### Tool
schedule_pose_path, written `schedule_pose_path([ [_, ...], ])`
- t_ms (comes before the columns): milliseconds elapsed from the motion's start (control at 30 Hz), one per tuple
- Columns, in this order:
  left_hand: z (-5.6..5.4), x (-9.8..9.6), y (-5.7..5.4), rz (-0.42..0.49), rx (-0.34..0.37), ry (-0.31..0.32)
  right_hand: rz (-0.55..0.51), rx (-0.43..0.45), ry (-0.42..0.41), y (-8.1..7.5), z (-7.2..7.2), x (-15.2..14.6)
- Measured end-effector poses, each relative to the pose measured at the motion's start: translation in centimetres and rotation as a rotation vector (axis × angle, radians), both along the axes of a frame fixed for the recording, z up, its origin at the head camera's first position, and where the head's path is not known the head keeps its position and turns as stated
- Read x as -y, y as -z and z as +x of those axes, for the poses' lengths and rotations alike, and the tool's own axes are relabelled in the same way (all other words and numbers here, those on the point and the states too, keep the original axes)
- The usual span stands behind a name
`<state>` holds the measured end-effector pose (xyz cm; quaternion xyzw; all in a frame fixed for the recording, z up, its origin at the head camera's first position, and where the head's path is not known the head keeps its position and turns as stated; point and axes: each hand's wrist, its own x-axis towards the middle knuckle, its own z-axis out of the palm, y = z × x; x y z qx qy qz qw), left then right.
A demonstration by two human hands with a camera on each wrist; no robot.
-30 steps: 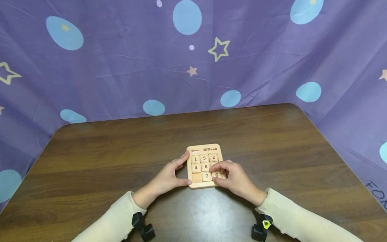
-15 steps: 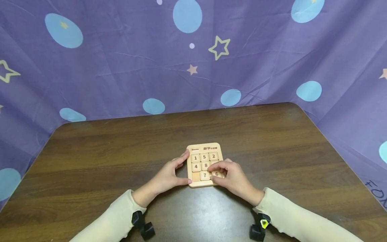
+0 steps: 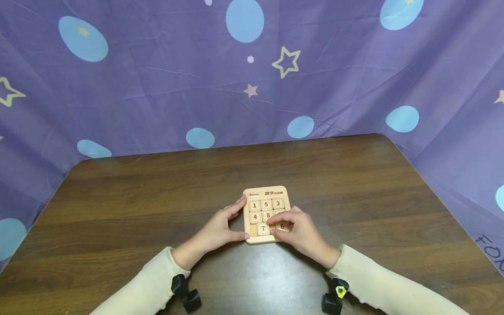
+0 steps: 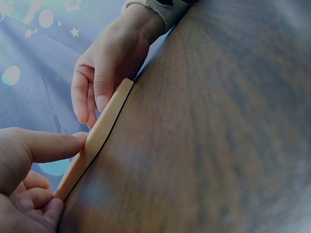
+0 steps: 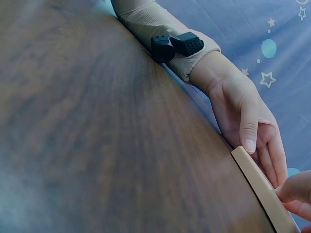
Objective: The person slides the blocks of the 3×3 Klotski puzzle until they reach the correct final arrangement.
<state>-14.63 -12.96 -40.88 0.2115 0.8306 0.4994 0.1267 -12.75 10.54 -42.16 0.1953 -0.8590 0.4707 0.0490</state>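
Note:
A pale wooden sliding number puzzle (image 3: 264, 239) lies flat on the brown table, its numbered tiles set in a shallow frame. My left hand (image 3: 214, 234) holds its left side, thumb by the near corner and fingers by the far one. In the left wrist view, the left thumb (image 4: 58, 145) presses the near edge of the frame. My right hand (image 3: 305, 232) reaches over the right side. Its thumb and index fingertips touch the right of the 7 tile (image 3: 263, 229), which sits partway into the bottom-left gap. The right hand covers most of the tile above the 6 tile (image 3: 281, 226).
The wooden table (image 3: 165, 192) stretches out around the puzzle. A purple curtain (image 3: 165, 78) with stars and blue ovals hangs behind its far edge. Black wrist cameras (image 3: 186, 294) are strapped over both pale sleeves.
The 7 tile has slid left into the bottom-left gap, opening a space between it and the 6. My right hand has shifted slightly left with it; the left hand stays in place.

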Motion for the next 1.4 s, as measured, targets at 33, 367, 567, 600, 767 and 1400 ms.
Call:
schedule_pose_path([
  [33, 0.0, 0.0, -0.1, -0.001, 0.003, -0.002, 0.001, -0.006, 0.0, 0.0, 0.0, 0.0],
  [367, 0.0, 0.2, 0.1, 0.004, -0.012, 0.006, 0.012, 0.015, 0.023, -0.1, 0.0, 0.8],
  [567, 0.0, 0.2, 0.0, 0.004, -0.008, 0.003, 0.006, 0.038, 0.047, -0.2, 0.2, 1.2],
  [600, 0.0, 0.2, 0.0, 0.004, -0.008, 0.003, 0.007, 0.037, 0.051, -0.2, 0.2, 1.2],
  [767, 0.0, 0.2, 0.1, 0.006, -0.014, 0.002, 0.002, 0.031, 0.067, -0.1, 0.4, 1.7],
  [1400, 0.0, 0.0, 0.0, 0.018, -0.009, 0.003, -0.039, 0.022, 0.055, -0.1, 0.1, 1.1],
])
